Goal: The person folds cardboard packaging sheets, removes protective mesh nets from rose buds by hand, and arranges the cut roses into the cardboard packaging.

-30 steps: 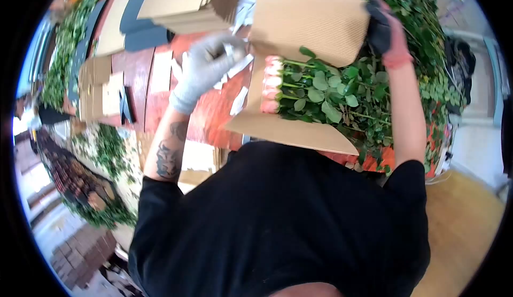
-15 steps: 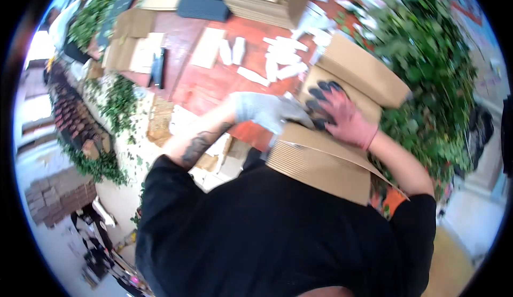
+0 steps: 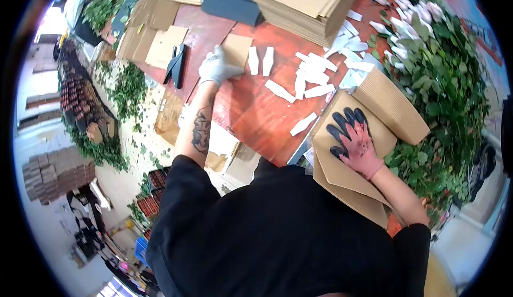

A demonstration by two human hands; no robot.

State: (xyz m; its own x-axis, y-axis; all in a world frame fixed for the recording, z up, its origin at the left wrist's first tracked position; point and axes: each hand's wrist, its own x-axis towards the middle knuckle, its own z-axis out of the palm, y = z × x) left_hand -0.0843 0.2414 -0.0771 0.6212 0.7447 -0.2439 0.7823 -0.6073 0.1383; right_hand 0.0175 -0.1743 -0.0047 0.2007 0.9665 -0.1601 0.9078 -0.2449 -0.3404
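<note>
My right hand (image 3: 357,142), in a pink glove with black fingers, lies flat and spread on a folded corrugated cardboard wrap (image 3: 382,131). One ridged flap of the wrap stands up along its far right side, and another bends down toward my body. My left hand (image 3: 216,67), in a pale grey glove, reaches out to the left edge of a flat cardboard piece (image 3: 238,50) on the red table. Its thumb is stretched away from the other fingers, over the near edge of that piece.
White paper pieces (image 3: 312,72) lie on the red table (image 3: 240,110). A black tool (image 3: 175,66) rests left of my left hand. Cardboard sheets (image 3: 304,8) and dark sheets (image 3: 232,6) are stacked behind. Leafy stems with pale wrapped heads (image 3: 422,67) pile up at right.
My left hand has left the cardboard wrap and moved left and away to the flat piece. My right hand has flattened out on the wrap. A white piece now shows beside the wrap.
</note>
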